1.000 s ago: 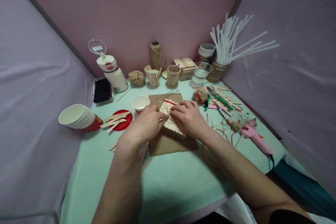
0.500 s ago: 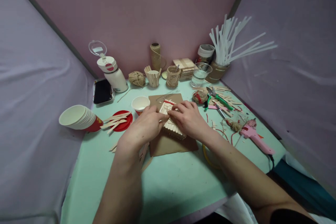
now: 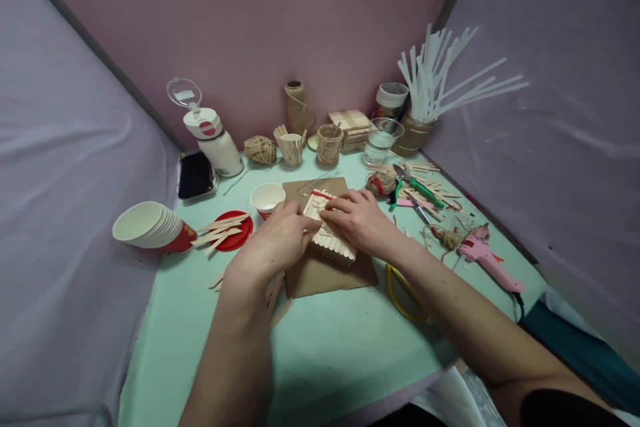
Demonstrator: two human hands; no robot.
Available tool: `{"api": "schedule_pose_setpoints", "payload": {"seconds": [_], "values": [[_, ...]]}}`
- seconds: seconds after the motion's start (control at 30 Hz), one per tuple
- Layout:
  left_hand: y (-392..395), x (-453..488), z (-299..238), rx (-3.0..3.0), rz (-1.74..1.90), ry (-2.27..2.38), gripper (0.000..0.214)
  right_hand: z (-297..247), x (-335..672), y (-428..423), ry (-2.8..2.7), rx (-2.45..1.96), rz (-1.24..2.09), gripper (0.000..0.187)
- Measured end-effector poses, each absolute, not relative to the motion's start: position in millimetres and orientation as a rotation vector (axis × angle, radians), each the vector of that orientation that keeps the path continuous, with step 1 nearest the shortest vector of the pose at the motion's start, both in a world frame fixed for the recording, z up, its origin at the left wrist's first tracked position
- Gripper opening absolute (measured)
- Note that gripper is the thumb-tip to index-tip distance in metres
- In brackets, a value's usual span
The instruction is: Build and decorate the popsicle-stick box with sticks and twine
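The left hand [image 3: 283, 237] and the right hand [image 3: 357, 220] meet over a small craft-stick piece [image 3: 333, 243], which lies on a brown cardboard sheet [image 3: 325, 282] in the middle of the table [image 3: 320, 347]. The left hand is half curled, its fingertips at the left side of the piece; the right hand is bent and partly closed, its fingertips on the upper surface and its palm over the right side. Both touch the piece, but whether either pinches some small part of it I cannot tell, since the fingers hide the contact. Rounded stick ends line the near edge of the piece, and a red strip [image 3: 321, 194] crosses its far end. A white-lined paper cup [image 3: 268, 196] stands just beyond the left hand, and to its left wooden sticks [image 3: 220, 232] lie across a red round dish [image 3: 245, 237], with a stack of paper cups [image 3: 150, 225] tipped on its side farther left. Near the right forearm lies a yellow ring [image 3: 395, 293], partly covered by the arm. Farther right are a pink glue gun [image 3: 493, 267] and green-handled pliers [image 3: 425, 193], the latter resting among scattered sticks. A twine ball [image 3: 261, 149] and a twine spool [image 3: 296, 110] stand toward the back.
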State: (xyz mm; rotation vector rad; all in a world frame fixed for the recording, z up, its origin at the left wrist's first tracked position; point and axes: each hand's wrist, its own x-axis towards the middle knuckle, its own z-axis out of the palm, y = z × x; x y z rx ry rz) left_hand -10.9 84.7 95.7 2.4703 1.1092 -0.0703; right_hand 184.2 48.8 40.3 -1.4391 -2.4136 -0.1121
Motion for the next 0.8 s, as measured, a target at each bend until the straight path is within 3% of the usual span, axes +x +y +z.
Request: {"api": "schedule_pose_setpoints", "payload": {"seconds": [0.8], "values": [[84.5,-11.3,96.5,2.484,-0.084,1.088,0.036,42.0,183.0,38.2,-2.277,-1.470,0.106,0.031]]}}
